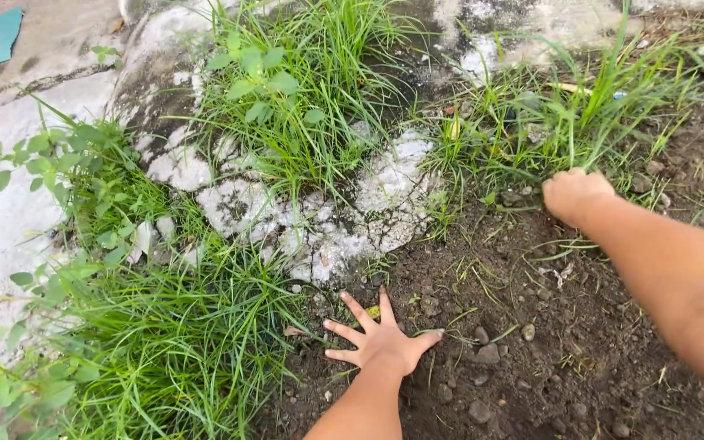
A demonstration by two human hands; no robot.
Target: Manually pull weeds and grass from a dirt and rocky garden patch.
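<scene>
— Our left hand (382, 341) lies flat, fingers spread, on the bare soil (531, 342); our right hand (574, 195) is closed around the grass tuft (556, 122) just beyond it.

— We'd best grip low, near the roots. Count?

— Two hands, three grass clumps: the gripped one, one (303, 98) ahead, one (165, 342) left of our left hand.

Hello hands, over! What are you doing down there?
Left hand open, flat on soil. Right hand closed at grass clump. Small stones scattered around.
</scene>
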